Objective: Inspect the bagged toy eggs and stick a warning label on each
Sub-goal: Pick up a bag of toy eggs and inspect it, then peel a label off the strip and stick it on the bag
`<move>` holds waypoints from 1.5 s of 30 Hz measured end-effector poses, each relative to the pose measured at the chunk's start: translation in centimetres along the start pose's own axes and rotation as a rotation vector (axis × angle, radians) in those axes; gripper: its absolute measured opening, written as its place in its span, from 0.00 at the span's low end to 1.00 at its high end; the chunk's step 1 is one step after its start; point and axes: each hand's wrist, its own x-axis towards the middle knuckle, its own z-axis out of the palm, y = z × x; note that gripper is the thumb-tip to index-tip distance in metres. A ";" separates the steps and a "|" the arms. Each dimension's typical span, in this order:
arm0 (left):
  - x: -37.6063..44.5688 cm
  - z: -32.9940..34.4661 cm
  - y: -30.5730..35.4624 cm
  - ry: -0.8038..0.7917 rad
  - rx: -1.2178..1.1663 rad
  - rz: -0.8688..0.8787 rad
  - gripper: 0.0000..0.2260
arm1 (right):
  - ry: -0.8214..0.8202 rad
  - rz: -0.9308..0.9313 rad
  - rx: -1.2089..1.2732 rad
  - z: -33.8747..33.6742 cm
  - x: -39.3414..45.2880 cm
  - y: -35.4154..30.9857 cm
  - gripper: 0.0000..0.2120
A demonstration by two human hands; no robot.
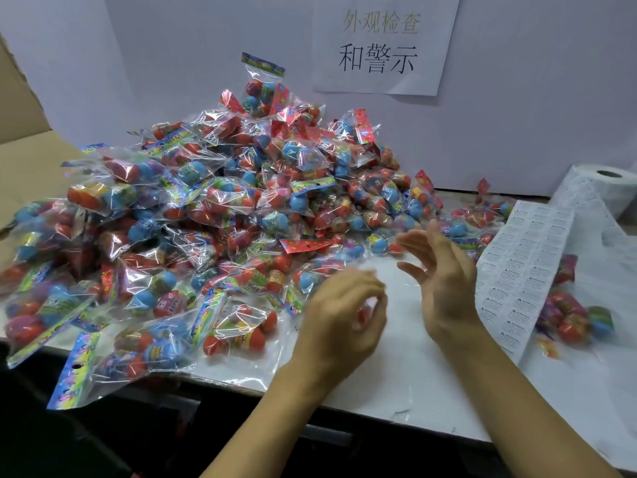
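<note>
Hovering over the white table [396,384], the left hand [339,319] curls blurred fingers, grip impossible to tell, while the right hand [444,270] spreads open. Behind them rises the pile of bagged eggs [213,215]; the label strip [520,270] lies right of it.

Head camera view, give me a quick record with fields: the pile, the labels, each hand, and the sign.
pile: bagged toy eggs heaped on the white table, left and centre
labels: strip of warning labels unrolled from the roll, at right
left hand: fingers curled, blurred; contents unclear
right hand: open, fingers straight, holding nothing
sign: paper sign on the wall
</note>
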 end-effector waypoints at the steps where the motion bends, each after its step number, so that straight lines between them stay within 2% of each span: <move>1: 0.0 0.5 0.2 -0.113 -0.004 0.029 0.01 | 0.064 -0.038 0.006 -0.1 0.1 -0.2 0.15; 3: 0.5 1.7 0.9 -0.375 0.063 -0.004 0.04 | 0.199 -0.110 0.001 -0.6 0.3 -0.5 0.17; 5: 1.5 2.9 1.6 -0.583 0.243 -0.093 0.08 | 0.293 -0.167 0.008 -1.8 0.5 -0.8 0.17; 7: 2.6 4.2 2.5 -0.684 0.434 -0.197 0.16 | 0.341 -0.200 0.045 -3.5 0.2 -1.1 0.20; 10: 3.6 6.5 4.0 -0.791 0.520 -0.322 0.31 | 0.349 -0.214 0.088 -6.2 -0.4 -1.7 0.21; 12: 3.9 7.8 4.6 -0.873 0.553 -0.341 0.35 | 0.334 -0.183 0.120 -7.1 -0.8 -1.9 0.22; 14: 4.1 8.5 4.9 -0.933 0.558 -0.325 0.34 | 0.334 -0.154 0.140 -7.3 -0.8 -1.8 0.23; 21: 4.6 7.6 4.3 -0.898 0.376 -0.297 0.22 | 0.301 -0.115 0.166 -6.6 -1.0 -2.0 0.25; 24: 4.5 6.6 3.9 -0.810 0.176 -0.304 0.14 | 0.274 -0.096 0.144 -6.8 -1.0 -1.7 0.24; 27: 4.9 5.2 3.3 -0.740 -0.099 -0.463 0.09 | 0.197 -0.084 0.090 -6.7 -1.0 -1.5 0.20; 32: 6.2 1.8 1.7 -0.651 -0.619 -0.878 0.14 | 0.039 -0.188 -0.196 -6.4 -1.5 -0.6 0.15; 34: 6.3 0.4 1.3 -0.654 -0.718 -0.946 0.16 | -0.009 -0.251 -0.363 -6.1 -2.0 -0.2 0.12; 38: 6.1 -1.2 1.4 -0.733 -0.767 -0.992 0.18 | -0.089 -0.311 -0.589 -5.5 -2.5 0.4 0.07; 41: 5.5 -1.3 2.0 -0.703 -0.730 -1.000 0.13 | -0.141 -0.299 -0.642 -5.1 -2.8 0.5 0.06; 43: 5.1 -0.8 2.4 -0.655 -0.627 -0.974 0.08 | -0.140 -0.261 -0.653 -5.1 -2.9 0.5 0.06; 45: 4.8 0.0 2.7 -0.694 -0.378 -0.852 0.08 | -0.137 -0.235 -0.678 -5.2 -2.9 0.5 0.07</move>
